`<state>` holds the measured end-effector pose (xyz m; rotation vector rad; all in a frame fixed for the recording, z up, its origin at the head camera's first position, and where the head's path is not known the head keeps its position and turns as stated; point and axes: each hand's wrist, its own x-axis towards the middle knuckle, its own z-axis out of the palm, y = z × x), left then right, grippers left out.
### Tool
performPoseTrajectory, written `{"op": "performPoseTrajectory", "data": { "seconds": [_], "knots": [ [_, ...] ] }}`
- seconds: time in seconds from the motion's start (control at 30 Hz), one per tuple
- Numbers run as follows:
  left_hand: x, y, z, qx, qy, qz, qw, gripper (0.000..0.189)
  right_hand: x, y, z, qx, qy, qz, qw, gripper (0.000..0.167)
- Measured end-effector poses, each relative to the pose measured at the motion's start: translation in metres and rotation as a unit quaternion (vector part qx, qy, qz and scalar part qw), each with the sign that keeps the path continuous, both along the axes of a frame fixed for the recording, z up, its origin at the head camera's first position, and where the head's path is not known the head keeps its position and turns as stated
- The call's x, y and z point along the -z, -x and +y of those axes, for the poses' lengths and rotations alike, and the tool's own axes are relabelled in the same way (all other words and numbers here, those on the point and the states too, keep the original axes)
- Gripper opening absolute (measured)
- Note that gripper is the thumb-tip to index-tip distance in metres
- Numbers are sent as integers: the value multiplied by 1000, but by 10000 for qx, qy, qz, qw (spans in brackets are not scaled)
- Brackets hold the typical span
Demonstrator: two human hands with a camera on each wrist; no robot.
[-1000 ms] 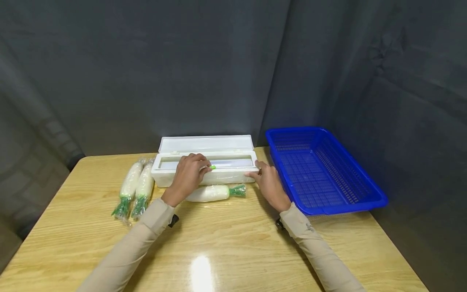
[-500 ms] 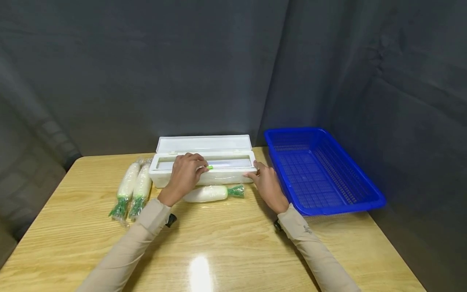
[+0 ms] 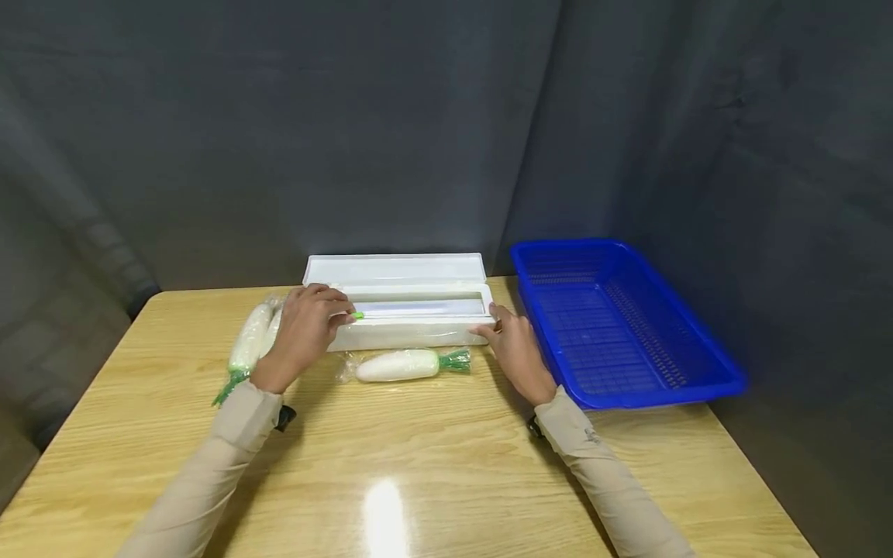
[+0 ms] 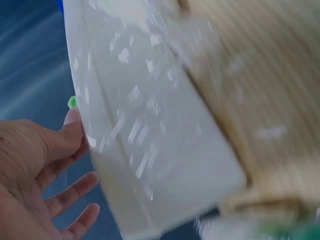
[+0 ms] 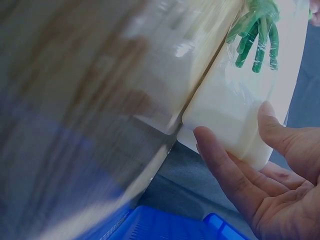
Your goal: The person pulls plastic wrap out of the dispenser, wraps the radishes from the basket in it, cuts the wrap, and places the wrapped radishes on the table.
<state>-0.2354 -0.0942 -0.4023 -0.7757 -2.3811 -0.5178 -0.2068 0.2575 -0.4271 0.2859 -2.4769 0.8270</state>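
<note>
A white cling film dispenser box stands at the table's back, its lid raised and a pale roll inside. At its front edge my left hand pinches the small green slide cutter, thumb against it in the left wrist view. My right hand grips the box's right end, thumb and fingers on opposite sides, as the right wrist view shows. Clear film glints over the box front. Before the box lies a film-wrapped white radish, green stalks pointing right.
Two more wrapped radishes, one in front, lie at the left, partly hidden by my left hand and arm. A blue perforated basket stands to the right of the box. Behind the wooden table hangs a dark curtain.
My left hand has slid leftward along the box's front edge together with the green cutter. The right hand keeps its grip on the right end.
</note>
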Motion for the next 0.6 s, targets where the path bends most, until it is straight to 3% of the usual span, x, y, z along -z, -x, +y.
{"op": "performPoseTrajectory", "data": {
  "seconds": [0.13, 0.23, 0.6],
  "knots": [
    [-2, -7, -22, -253, 27, 212, 9994, 9, 1, -1, -6, -135, -7, 50, 9999, 42],
    [-1, -11, -29, -249, 69, 190, 9995, 8, 3, -4, -6, -52, 14, 82, 10000, 39],
    [5, -13, -67, -536, -110, 695, 9961, 11, 0, -2, -2, -32, -229, 149, 9996, 35]
  ]
}}
